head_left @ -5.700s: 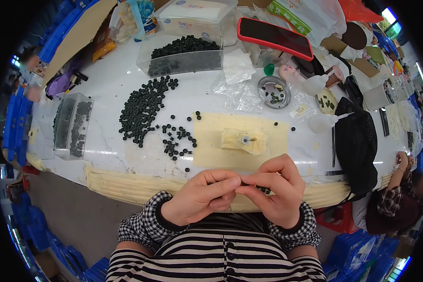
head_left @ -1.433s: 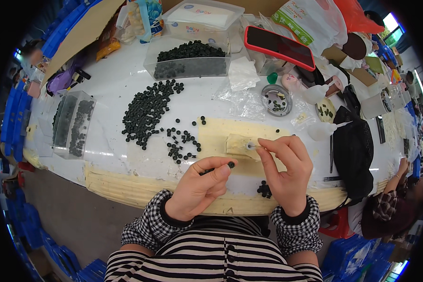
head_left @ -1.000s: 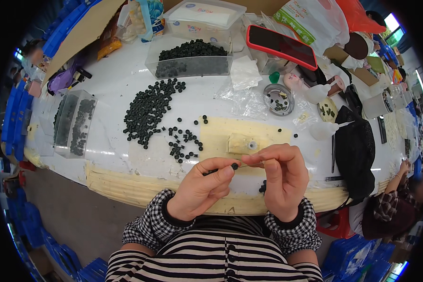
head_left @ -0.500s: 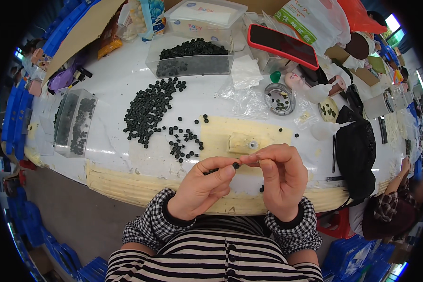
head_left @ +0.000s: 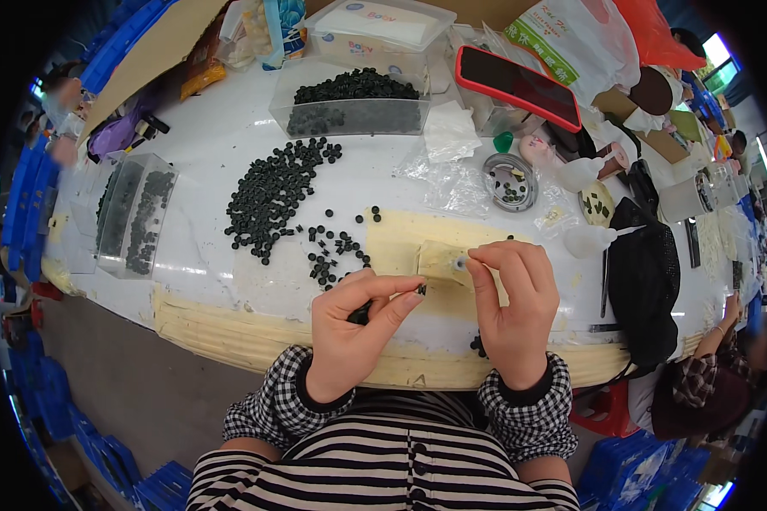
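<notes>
My left hand [head_left: 354, 328] pinches a small black round part [head_left: 422, 289] between thumb and forefinger. More black parts [head_left: 360, 313] show in the curl of its other fingers. My right hand [head_left: 520, 311] has its thumb and forefinger drawn close together at a small pale nozzle-like tip [head_left: 460, 262]. That tip stands on a block wrapped in yellowish tape [head_left: 435, 258]. Whatever the right fingertips hold, if anything, is too small to make out. A few black parts [head_left: 477, 345] lie beside the right wrist, near the table edge.
Loose black parts [head_left: 268, 200] lie heaped left of centre, with scattered ones nearer me. Behind them stands a clear bin of black parts [head_left: 349, 123]; another clear bin [head_left: 136, 217] is far left. A red-edged phone [head_left: 518, 88], round dish [head_left: 511, 183] and black cloth bag [head_left: 639, 281] lie right.
My hands have come apart from each other. The right has moved up to the nozzle-like tip on the taped block; the left has shifted slightly left, still pinching a black part.
</notes>
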Demonstrator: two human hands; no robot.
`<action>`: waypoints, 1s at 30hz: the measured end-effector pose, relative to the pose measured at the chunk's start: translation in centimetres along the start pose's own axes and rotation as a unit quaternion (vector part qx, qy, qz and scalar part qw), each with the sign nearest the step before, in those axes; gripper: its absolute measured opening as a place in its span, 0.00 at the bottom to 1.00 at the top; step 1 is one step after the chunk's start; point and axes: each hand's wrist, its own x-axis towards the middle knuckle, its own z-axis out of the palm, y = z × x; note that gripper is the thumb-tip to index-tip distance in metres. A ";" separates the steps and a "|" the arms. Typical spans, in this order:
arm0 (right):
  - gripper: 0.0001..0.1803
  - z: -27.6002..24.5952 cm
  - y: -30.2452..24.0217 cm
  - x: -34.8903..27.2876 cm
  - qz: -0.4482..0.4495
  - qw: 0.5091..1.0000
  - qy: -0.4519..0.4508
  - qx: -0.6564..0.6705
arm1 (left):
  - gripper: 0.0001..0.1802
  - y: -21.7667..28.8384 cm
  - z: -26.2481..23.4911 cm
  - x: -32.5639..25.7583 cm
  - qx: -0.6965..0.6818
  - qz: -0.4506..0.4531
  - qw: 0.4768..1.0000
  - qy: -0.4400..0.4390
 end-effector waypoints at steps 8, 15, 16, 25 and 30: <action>0.18 -1.3 -1.3 -0.8 -0.023 1.000 0.019 -0.001 | 0.11 -0.2 0.0 -0.1 0.025 0.030 0.999 0.012; 0.23 -0.4 -1.8 -2.6 -0.021 0.984 -0.072 0.163 | 0.11 -0.2 0.1 0.0 0.022 0.033 0.999 0.008; 0.23 -0.2 -1.8 -2.7 -0.022 0.983 -0.074 0.167 | 0.11 -0.2 0.0 0.0 0.022 0.035 0.999 0.009; 0.23 0.1 -1.7 -2.9 -0.013 0.979 -0.080 0.187 | 0.12 -0.4 0.1 0.0 0.036 0.062 0.997 0.013; 0.22 0.2 -1.5 -2.8 -0.022 0.977 -0.080 0.198 | 0.14 -0.2 0.1 -0.1 0.042 0.080 0.996 0.013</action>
